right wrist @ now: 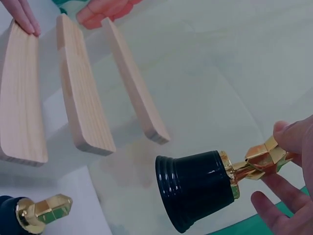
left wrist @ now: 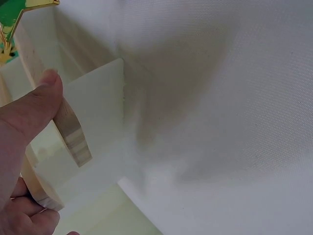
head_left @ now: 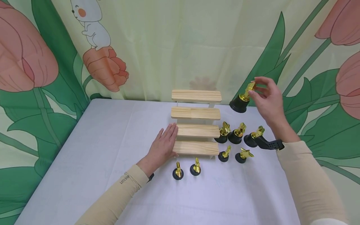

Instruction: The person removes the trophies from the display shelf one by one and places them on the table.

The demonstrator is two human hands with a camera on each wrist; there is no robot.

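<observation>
My right hand [head_left: 268,98] pinches a gold star trophy [head_left: 240,103] by its star between thumb and fingertips. In the right wrist view, the trophy's black base [right wrist: 195,188] points left and is tilted, off to the right of the stand's upper planks. My left hand [head_left: 163,142] holds the left end of a four-tier wooden display stand [head_left: 197,130]. The left wrist view shows its thumb [left wrist: 41,100] against one plank [left wrist: 73,139] and curled fingers at another plank's end.
Right of the stand are larger star trophies [head_left: 237,135] and two smaller trophies [head_left: 244,155]. Two more small trophies [head_left: 178,172] stand before its lowest step. A white cloth covers the table [head_left: 112,134]; a printed curtain [head_left: 157,50] hangs behind.
</observation>
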